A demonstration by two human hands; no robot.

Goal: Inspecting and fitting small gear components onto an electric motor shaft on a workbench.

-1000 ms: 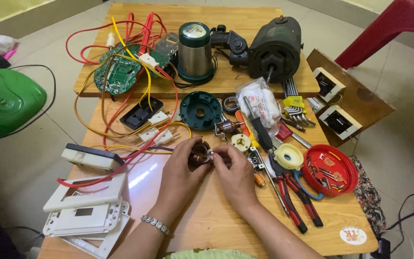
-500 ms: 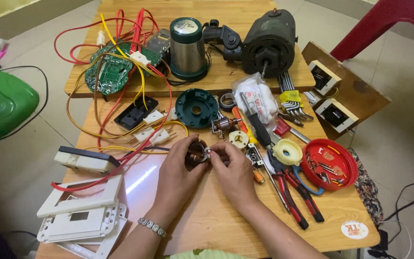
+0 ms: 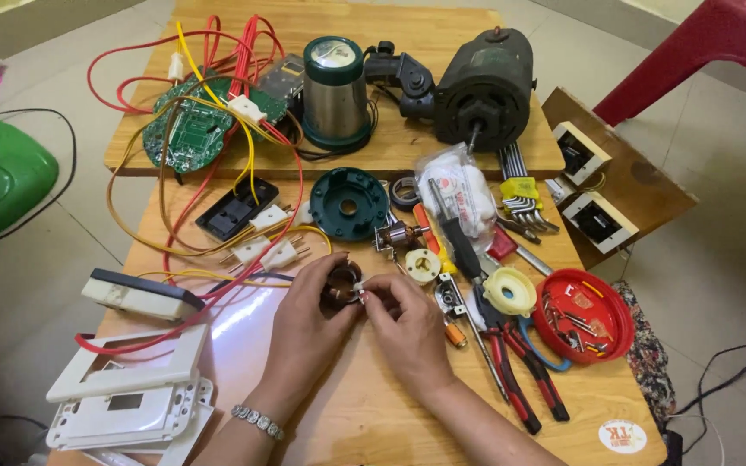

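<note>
Head view: we see our left hand (image 3: 308, 324) curled around a small dark motor part (image 3: 341, 285), fingers closed on it, at the middle of the wooden table (image 3: 373, 406). Our right hand (image 3: 407, 332) pinches the part's right edge with fingertips (image 3: 364, 292). Just beside sit a dark green round cover (image 3: 349, 204), red-handled pliers (image 3: 520, 380), and a red tray (image 3: 582, 316) of screws.

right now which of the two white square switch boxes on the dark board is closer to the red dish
The lower white box, just above the red dish; the other box sits farther up the dark board.
</note>
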